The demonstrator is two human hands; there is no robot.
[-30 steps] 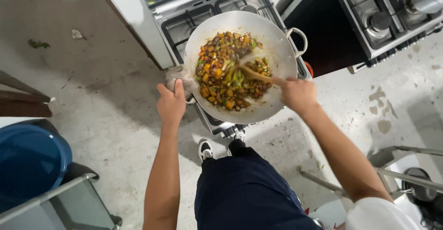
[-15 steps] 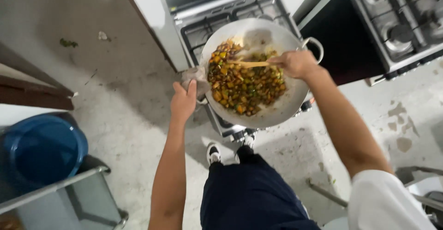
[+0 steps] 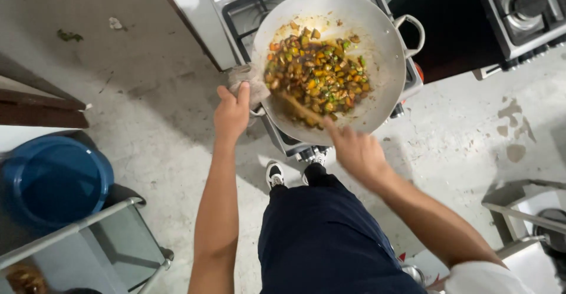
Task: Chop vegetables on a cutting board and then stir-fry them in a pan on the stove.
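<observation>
A wide metal wok (image 3: 377, 40) full of chopped vegetables (image 3: 318, 73) sits on a stove (image 3: 247, 11), its near rim over the stove's front edge. The left hand (image 3: 232, 114) is closed on a cloth (image 3: 250, 81) wrapped round the wok's near handle, while the right hand (image 3: 356, 152) is closed on a wooden spoon (image 3: 298, 106) whose tip lies in the food at the near side. Below are the person's dark trousers and shoes on a concrete floor (image 3: 460, 129), with a blue tub (image 3: 53, 179) to the left.
</observation>
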